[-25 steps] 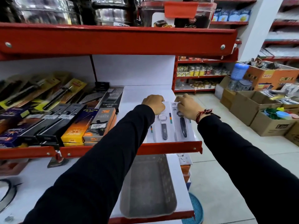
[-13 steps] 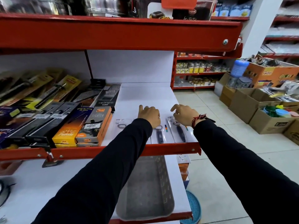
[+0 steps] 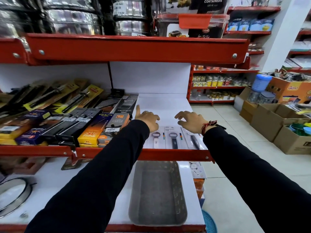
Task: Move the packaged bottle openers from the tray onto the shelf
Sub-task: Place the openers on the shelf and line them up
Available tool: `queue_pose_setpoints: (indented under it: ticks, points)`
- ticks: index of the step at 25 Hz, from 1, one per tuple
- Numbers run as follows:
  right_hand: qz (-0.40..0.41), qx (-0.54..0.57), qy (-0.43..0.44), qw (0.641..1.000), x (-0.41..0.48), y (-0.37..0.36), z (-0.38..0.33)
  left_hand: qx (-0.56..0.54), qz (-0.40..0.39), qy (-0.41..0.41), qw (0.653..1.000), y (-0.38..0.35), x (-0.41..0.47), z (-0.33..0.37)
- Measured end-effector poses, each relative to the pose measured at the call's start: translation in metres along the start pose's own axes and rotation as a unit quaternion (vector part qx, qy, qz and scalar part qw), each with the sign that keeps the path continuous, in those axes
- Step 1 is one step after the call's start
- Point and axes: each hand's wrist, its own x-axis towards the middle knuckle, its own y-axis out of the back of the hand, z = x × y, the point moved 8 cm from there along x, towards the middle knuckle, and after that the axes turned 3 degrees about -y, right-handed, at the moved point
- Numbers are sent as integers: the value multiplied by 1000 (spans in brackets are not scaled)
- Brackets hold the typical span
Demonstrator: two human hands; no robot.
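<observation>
Three packaged bottle openers (image 3: 173, 139) lie side by side in clear-fronted white cards on the white shelf (image 3: 161, 105), close to its red front lip. My left hand (image 3: 148, 119) hovers just above their far left ends, fingers spread, index finger pointing up. My right hand (image 3: 191, 121) hovers above the right package, fingers apart and curled, holding nothing. The grey tray (image 3: 158, 217) sits on the lower shelf below, and nothing shows inside it.
Boxed lighters, graters and knives (image 3: 94, 130) fill the shelf to the left of the openers. A red upper shelf (image 3: 134, 47) with steel containers overhangs. Cardboard boxes (image 3: 269, 121) stand on the tiled floor at right. A blue stool (image 3: 208, 222) is under the lower shelf's corner.
Both hands have lifted off the bottle opener packages and opened their fingers. The packages now lie closer to the front lip, with a third one showing at left.
</observation>
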Motion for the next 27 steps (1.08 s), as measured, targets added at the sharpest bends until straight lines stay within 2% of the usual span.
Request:
queue_pose_setpoints:
  ticks: [5, 10, 20, 24, 27]
  points:
    - [-91, -32, 56, 994, -7, -25, -48, 71, -128, 52, 988, -5, -34, -46]
    - [-181, -79, 73, 978, -20, -48, -66, 115, -172, 38, 978, -14, -49, -59]
    - [-171, -95, 94, 976, -22, -53, -73, 16, -178, 26, 984, -17, -58, -60]
    - [-139, -18, 75, 987, -22, -38, -62, 31, -132, 21, 990, -15, -46, -55]
    - [-104, 18, 39, 994, -19, -18, -30, 0, -97, -19, 995, 0, -48, -25]
